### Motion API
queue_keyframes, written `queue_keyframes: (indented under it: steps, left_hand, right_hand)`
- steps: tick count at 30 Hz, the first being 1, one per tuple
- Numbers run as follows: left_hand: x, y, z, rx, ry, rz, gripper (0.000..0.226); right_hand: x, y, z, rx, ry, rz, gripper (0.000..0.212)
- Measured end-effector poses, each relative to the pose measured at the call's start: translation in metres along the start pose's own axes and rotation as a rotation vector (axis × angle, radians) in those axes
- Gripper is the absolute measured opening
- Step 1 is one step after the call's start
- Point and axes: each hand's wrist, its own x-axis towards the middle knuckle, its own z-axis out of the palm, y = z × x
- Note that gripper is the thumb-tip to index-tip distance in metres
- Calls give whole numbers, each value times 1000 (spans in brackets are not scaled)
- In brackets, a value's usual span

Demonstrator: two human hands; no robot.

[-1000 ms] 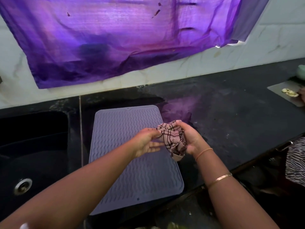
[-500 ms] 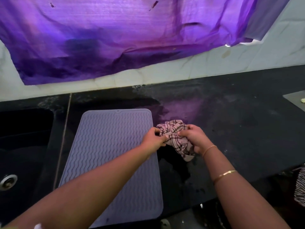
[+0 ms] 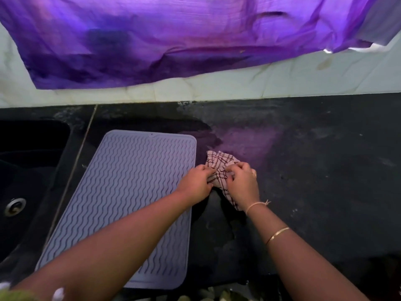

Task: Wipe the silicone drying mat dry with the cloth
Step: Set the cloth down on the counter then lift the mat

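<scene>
Both hands, left [image 3: 196, 183] and right [image 3: 242, 183], close their grip on the bunched cloth [image 3: 219, 162] over the desk [image 3: 325, 170], just beside the mat [image 3: 121, 192] (wiping apparently not begun).

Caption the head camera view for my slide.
Both hands, left hand and right hand, bunch a checked cloth beside the silicone drying mat.

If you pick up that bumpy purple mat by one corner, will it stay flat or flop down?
The mat would probably flop: it looks thin and lies flat against the counter, as soft silicone does. Its wavy ridges likely give some grip, so it shouldn't slip easily. It seems light for its size.
</scene>
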Motion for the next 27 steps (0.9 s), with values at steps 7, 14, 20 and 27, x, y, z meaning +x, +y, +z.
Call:
queue_keyframes:
  steps: [7,14,20,27]
  left_hand:
    - [-15,-22,-24,52,54,8,37]
    - [-45,-69,-77,147,-19,-3,32]
    - [-84,-107,-116,239,-276,-44,28]
    - [-132,-146,-126,176,-605,-25,24]
  right_hand:
    - [-8,-28,-3,-299,126,-128,35]
    - [-40,-97,26,-175,-63,-389,34]
    - [-60,-136,48,-33,-426,-386,34]
    - [-100,-172,72,19,-555,-368,25]
